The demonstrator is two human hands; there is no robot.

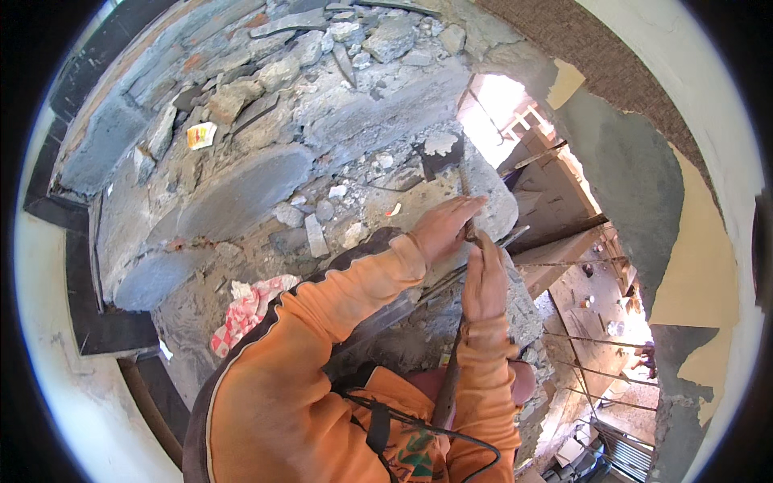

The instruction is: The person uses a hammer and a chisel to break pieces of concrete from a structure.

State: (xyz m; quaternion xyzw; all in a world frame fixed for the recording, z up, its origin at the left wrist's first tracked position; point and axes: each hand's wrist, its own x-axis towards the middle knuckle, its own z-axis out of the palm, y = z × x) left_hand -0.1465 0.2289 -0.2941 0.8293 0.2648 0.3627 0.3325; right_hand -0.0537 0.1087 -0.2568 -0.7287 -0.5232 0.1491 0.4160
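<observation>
My left hand [442, 229] is stretched out flat, its fingers pointing right over the edge of the broken slab. Just below and to the right, my right hand [485, 283] points upward with straight fingers, its tips close to my left palm. A thin rusty bar [465, 179] shows beyond the fingers; whether it runs on between the hands is hidden. A long brownish shaft [448, 378] leans between my legs beside the right forearm, its upper part covered by the right hand and sleeve. I see neither hand closed round anything.
Broken concrete [278, 74] and stones litter the stepped grey slab. A red-and-white cloth [251, 310] lies at left, a yellow-orange wrapper [201, 135] farther up. At right the slab ends in a hole crossed by exposed rebar [600, 341], with a lower floor [568, 302] visible below.
</observation>
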